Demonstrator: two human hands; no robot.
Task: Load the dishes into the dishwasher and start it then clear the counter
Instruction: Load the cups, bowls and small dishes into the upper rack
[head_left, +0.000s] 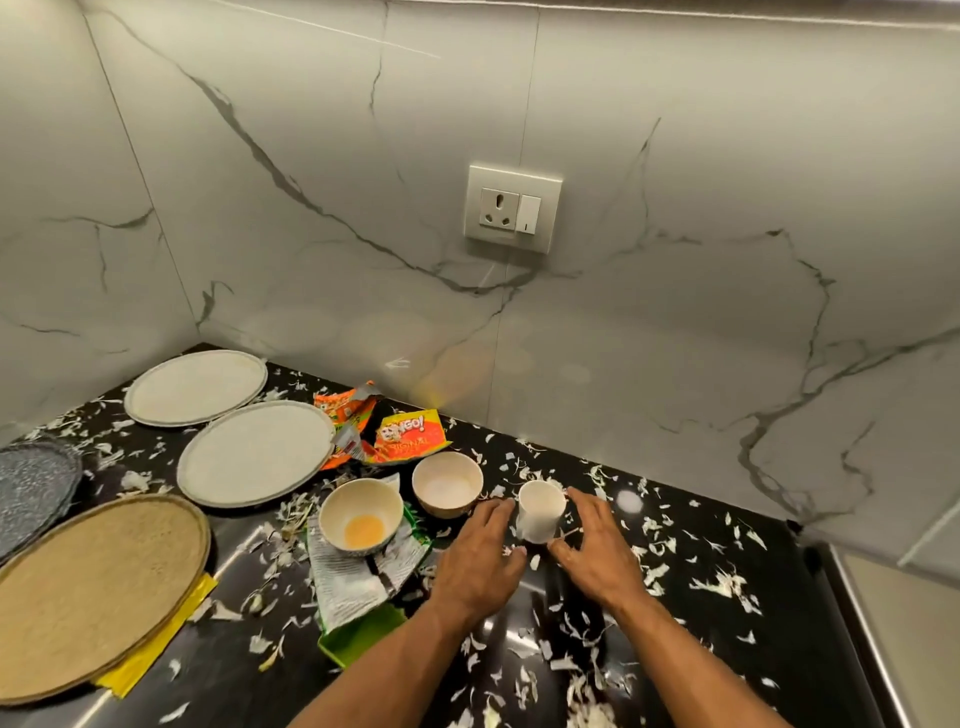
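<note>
While scattered white vegetable scraps (724, 582) litter the black tabletop (691, 525), left hand (480, 561) and right hand (597, 545), fingers loosely spread, flanking small white cup (540, 512), beside empty white bowl (448, 483) and torn orange snack wrapper (408, 434).

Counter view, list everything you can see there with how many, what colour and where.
plates: two, white, back left, side by side
speckled plate: one, grey, far left edge
woven tray: one, tan, front left
yellow wrapper: one, under the tray
bowls: two, cream; left one holds orange liquid
cup: one, white, between the hands
snack packets: orange, torn, by the wall
green packet: one, under the left bowl
peel scraps: many, white, scattered
socket: one, white, on the wall
left hand: beside the cup
right hand: beside the cup
</note>
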